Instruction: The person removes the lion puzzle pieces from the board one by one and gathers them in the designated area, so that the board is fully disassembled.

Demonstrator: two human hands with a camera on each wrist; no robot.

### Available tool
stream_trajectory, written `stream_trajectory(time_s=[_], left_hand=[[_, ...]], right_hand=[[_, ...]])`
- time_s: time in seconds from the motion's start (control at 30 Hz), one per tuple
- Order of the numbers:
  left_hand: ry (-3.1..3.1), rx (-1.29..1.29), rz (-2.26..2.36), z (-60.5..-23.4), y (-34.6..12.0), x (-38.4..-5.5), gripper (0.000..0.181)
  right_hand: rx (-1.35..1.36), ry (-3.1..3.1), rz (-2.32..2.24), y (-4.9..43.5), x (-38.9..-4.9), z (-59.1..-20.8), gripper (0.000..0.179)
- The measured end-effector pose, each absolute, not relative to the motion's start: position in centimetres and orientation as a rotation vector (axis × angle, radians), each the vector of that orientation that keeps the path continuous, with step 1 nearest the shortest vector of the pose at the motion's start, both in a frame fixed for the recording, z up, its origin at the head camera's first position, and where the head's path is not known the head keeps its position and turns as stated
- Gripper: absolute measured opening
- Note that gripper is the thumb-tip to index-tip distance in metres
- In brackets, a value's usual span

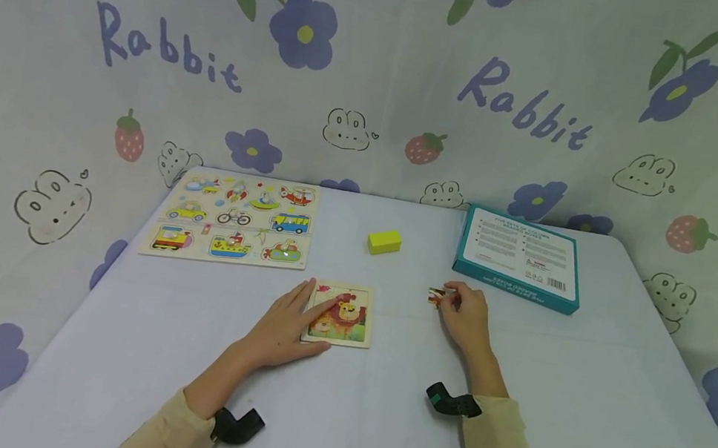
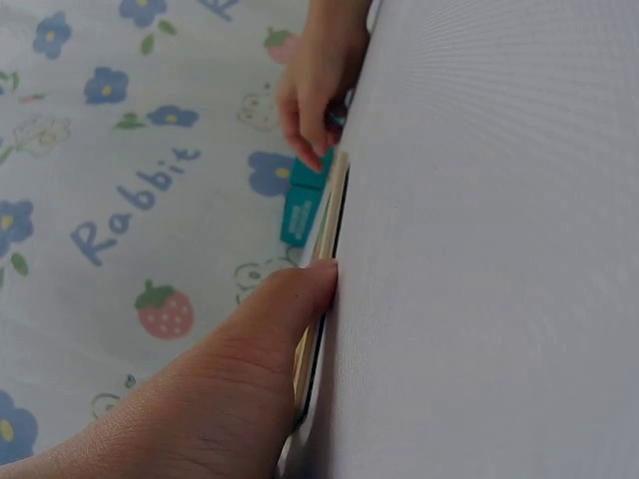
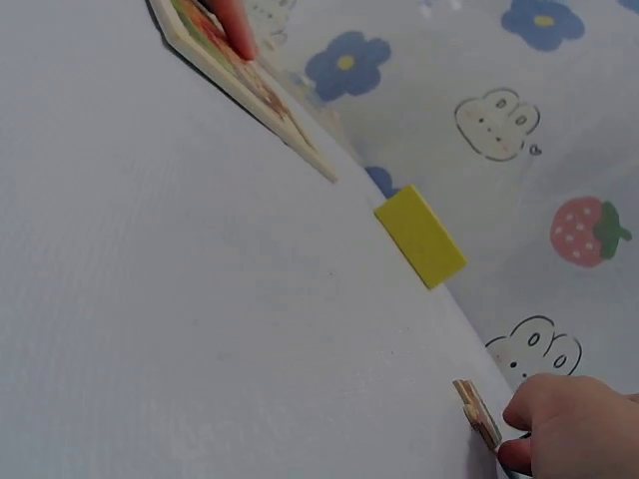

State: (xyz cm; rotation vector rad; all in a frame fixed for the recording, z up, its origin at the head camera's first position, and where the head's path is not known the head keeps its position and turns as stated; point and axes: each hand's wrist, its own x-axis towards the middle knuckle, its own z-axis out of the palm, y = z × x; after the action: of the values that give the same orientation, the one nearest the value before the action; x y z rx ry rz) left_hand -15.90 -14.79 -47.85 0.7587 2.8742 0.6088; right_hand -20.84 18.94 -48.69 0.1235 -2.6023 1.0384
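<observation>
A small square lion jigsaw puzzle in a pale wooden tray lies near the middle of the table. My left hand rests on its left side, fingers extended, with the index finger over the picture and the thumb by the near edge. In the left wrist view that thumb touches the tray's edge. Over to the right, my right hand pinches a puzzle piece between thumb and fingers. The right wrist view has this piece edge-on, low over or on the cloth; contact is unclear.
A yellow block lies beyond the puzzle. At the back left is a vehicle peg puzzle board, and a teal box with a white label lies at the back right. White cloth covers the table; a printed curtain hangs behind.
</observation>
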Motion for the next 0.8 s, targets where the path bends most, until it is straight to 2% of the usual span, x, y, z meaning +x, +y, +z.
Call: stream_trajectory(time_s=[0.23,0.8], left_hand=[[2.871,0.759,0.596,-47.86,-14.73,-15.86,0.075],[2.874,0.773,0.606,-47.67,-14.72,-15.81,0.075]], right_hand=[[0.181,-2.699,0.84,18.73,-20.83,-49.11,0.035],[0.131,-2.742,0.867,18.64,-20.95,-48.98,0.042]])
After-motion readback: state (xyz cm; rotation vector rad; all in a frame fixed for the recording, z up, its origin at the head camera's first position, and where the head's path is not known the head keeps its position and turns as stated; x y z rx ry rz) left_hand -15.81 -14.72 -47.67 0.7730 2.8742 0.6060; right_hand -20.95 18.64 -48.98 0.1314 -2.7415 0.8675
